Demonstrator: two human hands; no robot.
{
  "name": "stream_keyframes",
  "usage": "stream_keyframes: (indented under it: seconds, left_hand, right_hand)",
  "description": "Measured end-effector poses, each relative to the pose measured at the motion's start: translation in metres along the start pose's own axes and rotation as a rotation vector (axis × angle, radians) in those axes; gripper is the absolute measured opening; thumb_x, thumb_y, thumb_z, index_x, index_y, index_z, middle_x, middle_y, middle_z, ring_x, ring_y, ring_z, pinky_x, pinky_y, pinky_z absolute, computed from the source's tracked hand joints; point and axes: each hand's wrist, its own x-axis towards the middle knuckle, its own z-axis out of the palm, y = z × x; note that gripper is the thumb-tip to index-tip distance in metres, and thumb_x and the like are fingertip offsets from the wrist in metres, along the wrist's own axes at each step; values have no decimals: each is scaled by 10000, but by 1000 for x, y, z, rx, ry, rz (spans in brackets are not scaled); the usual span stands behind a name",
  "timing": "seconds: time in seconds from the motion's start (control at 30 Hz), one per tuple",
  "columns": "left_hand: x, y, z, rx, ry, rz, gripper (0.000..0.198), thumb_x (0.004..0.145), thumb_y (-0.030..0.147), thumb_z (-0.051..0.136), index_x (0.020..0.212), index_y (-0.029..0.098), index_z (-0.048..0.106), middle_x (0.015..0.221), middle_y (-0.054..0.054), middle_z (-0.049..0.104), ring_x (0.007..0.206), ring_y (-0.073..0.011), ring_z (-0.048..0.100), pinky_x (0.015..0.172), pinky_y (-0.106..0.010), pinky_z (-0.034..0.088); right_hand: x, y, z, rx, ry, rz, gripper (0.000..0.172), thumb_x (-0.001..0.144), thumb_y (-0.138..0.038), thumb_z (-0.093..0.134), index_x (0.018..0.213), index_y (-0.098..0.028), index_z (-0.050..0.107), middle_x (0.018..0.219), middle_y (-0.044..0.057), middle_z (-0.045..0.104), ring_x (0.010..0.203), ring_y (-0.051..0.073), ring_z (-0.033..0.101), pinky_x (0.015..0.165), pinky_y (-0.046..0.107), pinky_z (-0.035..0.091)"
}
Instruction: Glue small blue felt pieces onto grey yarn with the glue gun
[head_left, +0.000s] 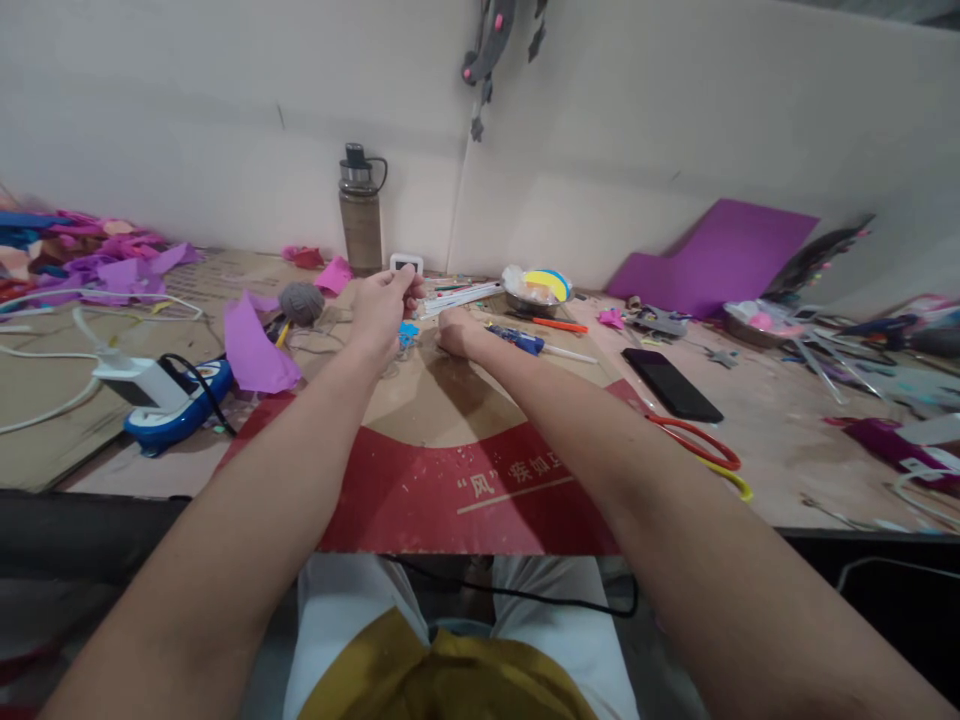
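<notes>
Both my arms reach forward over a cardboard sheet (pixel 450 400) with a red band. My left hand (pixel 386 305) is raised a little, its fingers pinched together on something small I cannot make out. A small blue piece (pixel 408 333) lies just beside it. My right hand (pixel 455 332) rests on the cardboard as a closed fist; what it holds, if anything, is hidden. A bundle of white sticks (pixel 457 296) lies just beyond both hands. A grey yarn ball (pixel 301 302) sits to the left of my left hand.
A brown water bottle (pixel 361 212) stands at the wall. Purple paper (pixel 255 345), a blue and white device (pixel 169 400) with cables lie left. A black phone (pixel 671 385), red-handled scissors (pixel 697 445), a bowl (pixel 536 290), a blue glue gun (pixel 517 340) and purple sheet (pixel 720 255) lie right.
</notes>
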Motion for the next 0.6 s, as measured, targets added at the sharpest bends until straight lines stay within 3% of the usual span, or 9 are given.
stream_keyframes:
  seconds: [0.17, 0.3, 0.6]
  left_hand:
    - [1, 0, 0, -16, 12, -10, 241, 828, 296, 594, 620, 175, 590, 555, 1, 586, 433, -60, 472, 429, -181, 359]
    - [-1, 1, 1, -6, 10, -21, 246, 825, 298, 606, 612, 177, 578, 545, 5, 580, 432, -62, 481, 433, -186, 361]
    - [0, 0, 1, 15, 1, 2, 241, 820, 326, 619, 635, 178, 581, 553, -3, 587, 458, -68, 505, 444, -176, 381]
  right_hand:
    - [-13, 10, -3, 6, 13, 36, 259, 779, -141, 509, 928, -73, 709, 805, 102, 698, 737, 174, 604, 669, 225, 423]
    - [-9, 14, -3, 20, 39, 29, 376, 752, -102, 503, 1088, -124, 669, 920, 66, 701, 790, 148, 603, 702, 205, 419]
    - [28, 5, 2, -44, -34, 20, 206, 714, -86, 582, 869, -65, 716, 866, 172, 700, 821, 231, 625, 750, 284, 449]
